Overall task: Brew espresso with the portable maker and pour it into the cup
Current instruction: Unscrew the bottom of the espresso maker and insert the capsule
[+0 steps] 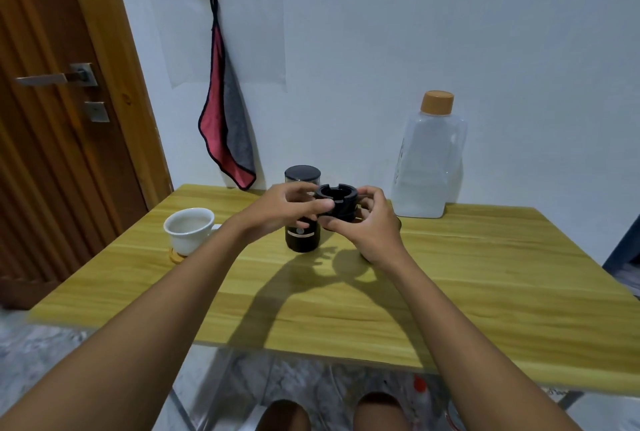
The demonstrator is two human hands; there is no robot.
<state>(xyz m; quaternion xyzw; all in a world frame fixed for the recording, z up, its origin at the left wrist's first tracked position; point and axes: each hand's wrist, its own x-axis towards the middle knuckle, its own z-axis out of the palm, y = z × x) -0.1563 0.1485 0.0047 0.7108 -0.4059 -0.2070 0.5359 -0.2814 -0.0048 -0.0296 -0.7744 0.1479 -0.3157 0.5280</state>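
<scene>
A black round part of the espresso maker (pixel 337 200), with notches in its top rim, is held in the air above the table between both hands. My left hand (pixel 282 210) pinches its left side. My right hand (pixel 369 228) grips its right side and underside. Behind my left hand the black cylindrical maker body (pixel 302 238) stands upright on the table, its dark lid (pixel 302 173) showing above my fingers. A white cup (pixel 189 229) sits on a small wooden coaster (pixel 175 256) at the left.
A translucent water jug (pixel 427 163) with an orange cap stands at the back right of the yellow wooden table (pixel 485 292). A red and grey cloth (pixel 227 139) hangs on the wall. A brown door (pixel 52 118) is at the left.
</scene>
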